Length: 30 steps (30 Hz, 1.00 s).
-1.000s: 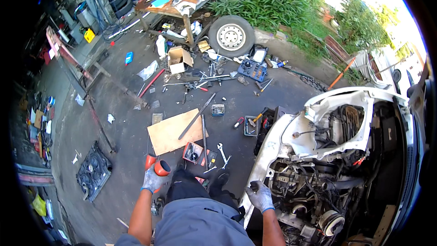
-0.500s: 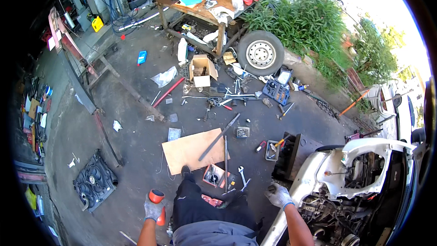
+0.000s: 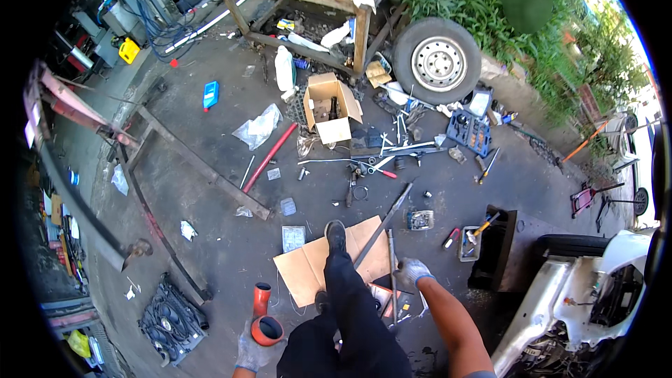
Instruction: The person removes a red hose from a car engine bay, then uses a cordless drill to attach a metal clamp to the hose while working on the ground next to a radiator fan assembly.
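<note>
My left hand [image 3: 250, 353], in a grey-white work glove, is closed on an orange-red bent hose [image 3: 260, 299]. The hose's round dark openings face up, one wide and one narrower. The glove's fingers are partly hidden beneath it. My right hand [image 3: 414, 271], gloved too, hangs out ahead of my right leg with its fingers loosely bent and apart. Nothing shows in it. Below it in the picture's depth lies a long dark metal bar [image 3: 392, 259], apparently not touched. A flat cardboard sheet [image 3: 297, 273] lies on the ground, with one of my shoes over it.
A second bar [image 3: 381, 227] crosses the cardboard. An open carton [image 3: 332, 133], scattered wrenches and a blue tool case [image 3: 469, 134] lie ahead. A spare wheel [image 3: 439, 61] leans by the workbench [image 3: 308, 0]. A radiator fan unit [image 3: 171, 322] sits left; the opened car front [image 3: 546, 315] stands right.
I have stepped forward onto the cardboard, and the car front now sits farther right. My right hand has come away from the car. The hose has turned in my left hand.
</note>
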Motion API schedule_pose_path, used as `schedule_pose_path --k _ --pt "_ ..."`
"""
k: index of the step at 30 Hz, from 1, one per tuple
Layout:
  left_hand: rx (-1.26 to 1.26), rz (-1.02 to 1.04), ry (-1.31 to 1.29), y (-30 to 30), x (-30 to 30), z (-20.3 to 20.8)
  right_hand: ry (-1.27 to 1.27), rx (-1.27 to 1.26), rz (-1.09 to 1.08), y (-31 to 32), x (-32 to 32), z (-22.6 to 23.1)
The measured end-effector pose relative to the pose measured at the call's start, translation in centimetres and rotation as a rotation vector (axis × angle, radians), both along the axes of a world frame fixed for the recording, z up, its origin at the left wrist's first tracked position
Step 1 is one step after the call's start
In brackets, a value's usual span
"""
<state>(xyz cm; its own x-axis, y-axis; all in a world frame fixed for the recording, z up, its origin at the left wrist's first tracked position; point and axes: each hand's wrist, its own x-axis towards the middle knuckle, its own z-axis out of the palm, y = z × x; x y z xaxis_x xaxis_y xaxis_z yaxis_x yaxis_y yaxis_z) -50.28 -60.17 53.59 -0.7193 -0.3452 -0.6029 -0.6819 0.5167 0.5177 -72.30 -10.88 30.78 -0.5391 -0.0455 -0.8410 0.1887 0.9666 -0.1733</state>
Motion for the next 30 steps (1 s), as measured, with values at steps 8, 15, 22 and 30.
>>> schedule_pose_path --k 8,15,22,30 --pt "0.014 -0.072 -0.166 -1.5 -13.3 -13.9 0.103 0.027 -0.192 -8.9 -20.2 -31.9" --pt "0.014 -0.181 -0.23 -3.2 -27.1 -25.5 0.236 0.143 -0.32 -12.6 -34.0 -49.4" --pt "0.007 -0.24 -0.135 -4.5 -30.0 -26.8 0.19 0.25 -0.227 -15.4 -34.7 -52.1" --pt "0.01 -0.034 -0.154 -5.7 -18.5 -12.1 0.428 -0.237 -0.427 -21.6 -19.0 -22.7"
